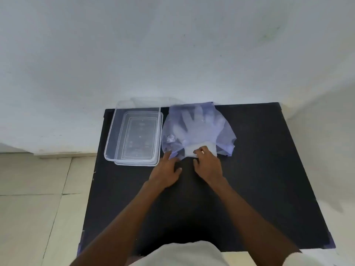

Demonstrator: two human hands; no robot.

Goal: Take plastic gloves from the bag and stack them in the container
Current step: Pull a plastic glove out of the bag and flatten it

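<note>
A thin bluish plastic bag [225, 131] lies at the back of the black table [259, 179]. Through it shows the hand shape of the plastic gloves [196, 127], whose white cuff end [192, 150] sticks out of the bag's near opening. My right hand [208, 164] pinches that cuff end between thumb and fingers. My left hand [167, 169] presses its fingers on the bag's near left edge. The clear plastic container [113, 131] stands to the left of the bag, open and with nothing in it, resting on its clear lid [157, 162].
A white wall [172, 45] rises right behind the table's back edge. A pale tiled floor [38, 208] lies to the left of the table. The person's light garment [184, 254] shows at the bottom edge.
</note>
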